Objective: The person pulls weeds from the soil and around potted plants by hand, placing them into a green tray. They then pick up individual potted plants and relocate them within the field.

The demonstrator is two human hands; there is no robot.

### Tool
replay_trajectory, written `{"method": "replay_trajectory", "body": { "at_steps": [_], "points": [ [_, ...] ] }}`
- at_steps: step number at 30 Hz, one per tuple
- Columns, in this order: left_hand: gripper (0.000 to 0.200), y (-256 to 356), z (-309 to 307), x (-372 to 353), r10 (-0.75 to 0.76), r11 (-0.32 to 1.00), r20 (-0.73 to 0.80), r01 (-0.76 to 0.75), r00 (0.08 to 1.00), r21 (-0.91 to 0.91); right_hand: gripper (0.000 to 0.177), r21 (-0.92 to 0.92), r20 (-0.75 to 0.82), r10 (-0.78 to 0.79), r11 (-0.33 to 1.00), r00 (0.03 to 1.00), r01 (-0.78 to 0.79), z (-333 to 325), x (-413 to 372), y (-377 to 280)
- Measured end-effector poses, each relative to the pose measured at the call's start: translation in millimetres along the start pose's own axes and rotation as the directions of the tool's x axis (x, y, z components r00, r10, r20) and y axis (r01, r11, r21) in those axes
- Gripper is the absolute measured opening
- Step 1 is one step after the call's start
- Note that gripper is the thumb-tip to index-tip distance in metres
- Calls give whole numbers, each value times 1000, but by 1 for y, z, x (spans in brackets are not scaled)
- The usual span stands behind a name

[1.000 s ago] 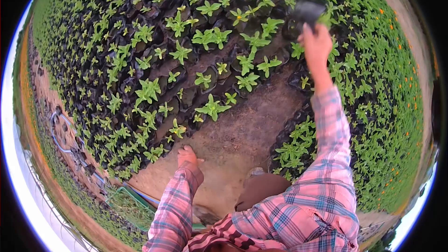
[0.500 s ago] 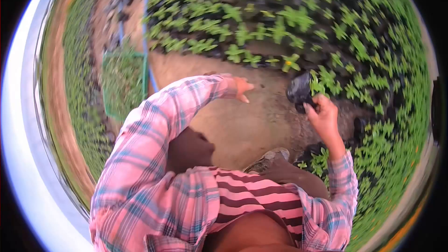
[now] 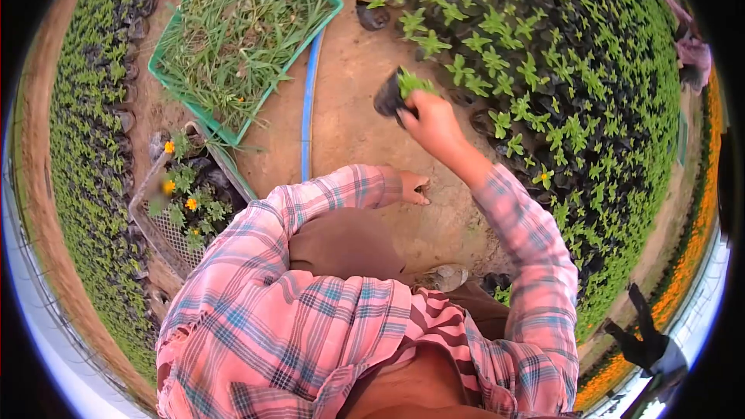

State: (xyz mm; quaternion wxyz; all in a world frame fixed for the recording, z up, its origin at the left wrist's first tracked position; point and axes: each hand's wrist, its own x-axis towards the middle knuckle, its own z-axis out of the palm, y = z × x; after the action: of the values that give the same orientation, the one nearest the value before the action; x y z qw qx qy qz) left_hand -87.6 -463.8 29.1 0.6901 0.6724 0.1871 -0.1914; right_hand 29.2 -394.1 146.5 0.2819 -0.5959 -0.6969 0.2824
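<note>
My right hand (image 3: 437, 120) grips a black plastic nursery bag (image 3: 388, 98) by its upper edge. A green seedling (image 3: 415, 81) shows at the bag's mouth beside my fingers. The bag is raised over the bare dirt path (image 3: 365, 54), tilted to the left. My left hand (image 3: 414, 187) is low in front of my knee, with thumb and fingers apart and nothing between them. To the right of my right hand stand many bagged seedlings (image 3: 535, 70) in a dense bed.
A green crate (image 3: 157, 58) heaped with pulled grass sits at upper left. Below it is a grey mesh crate (image 3: 169, 242) holding yellow-flowered plants. A blue hose (image 3: 313, 77) runs along the path. One black bag (image 3: 372, 15) stands apart near the bed. Other people (image 3: 691, 54) are at the right edge.
My right hand has carried the bagged seedling up and left, away from the bed's edge. My view has turned left, showing more of both crates. My left hand sits lower, near my knee.
</note>
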Motion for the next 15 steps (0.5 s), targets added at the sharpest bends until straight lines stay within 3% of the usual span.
{"method": "replay_trajectory", "body": {
  "at_steps": [2,3,5,10,12,13,15],
  "points": [
    [49,-2,-8,-8,140,990,-102,-143,985,-21,16,-93,-57,-29,995,998,24,36,41,-4],
    [49,-8,-8,-4,138,990,-89,-140,986,-22,14,-160,-80,-47,987,996,34,53,58,-5],
    [46,-25,-6,4,314,949,-214,-297,925,107,12,-212,-95,-3,977,995,-17,85,92,-5],
    [44,-44,-9,23,217,962,-326,-144,920,233,11,-341,-73,140,927,987,-157,125,98,1],
    [43,-57,0,22,187,953,-363,-79,913,293,20,-164,-186,123,974,975,-154,118,71,-7],
    [43,-65,3,21,186,943,-351,-67,918,326,24,-199,-106,152,965,983,-171,105,55,-7],
    [42,-67,3,50,230,911,-241,-121,943,396,22,-238,-156,255,928,954,-287,87,14,1]
  ]
}}
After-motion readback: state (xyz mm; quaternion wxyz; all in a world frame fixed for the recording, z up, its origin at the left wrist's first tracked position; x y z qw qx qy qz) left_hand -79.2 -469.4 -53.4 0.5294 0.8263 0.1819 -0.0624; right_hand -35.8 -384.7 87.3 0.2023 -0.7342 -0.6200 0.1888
